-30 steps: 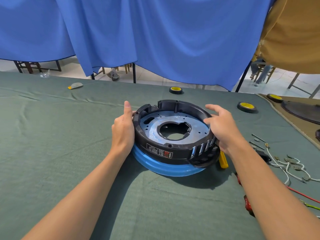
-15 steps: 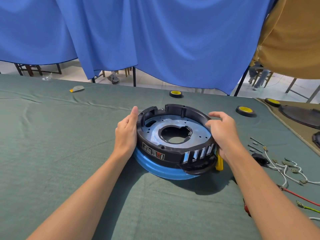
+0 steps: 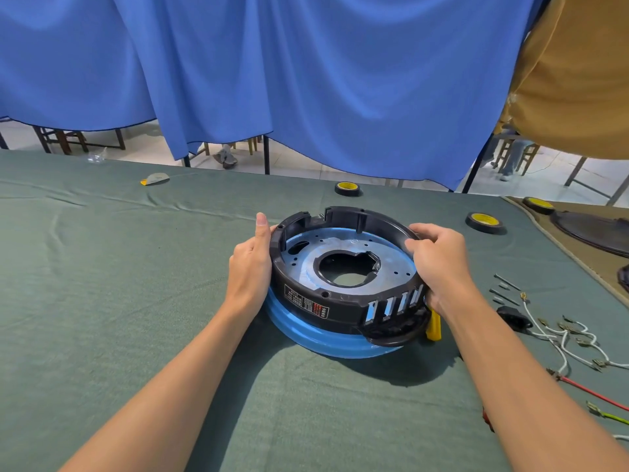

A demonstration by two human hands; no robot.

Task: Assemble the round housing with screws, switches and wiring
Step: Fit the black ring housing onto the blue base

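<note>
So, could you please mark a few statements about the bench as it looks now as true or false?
1. The left hand and the right hand both touch the housing. True.
2. The housing sits on a red ring. False: the ring is blue.
3. The white wires lie left of the housing. False: the white wires lie to its right.
4. A tape roll lies on the cloth beyond the housing. True.

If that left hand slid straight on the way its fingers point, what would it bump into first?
Probably nothing nearby. The left hand lies flat against the round housing, fingers pointing away over the green cloth. That line looks free to the table's far edge; the nearest tape roll sits to the right.
</note>
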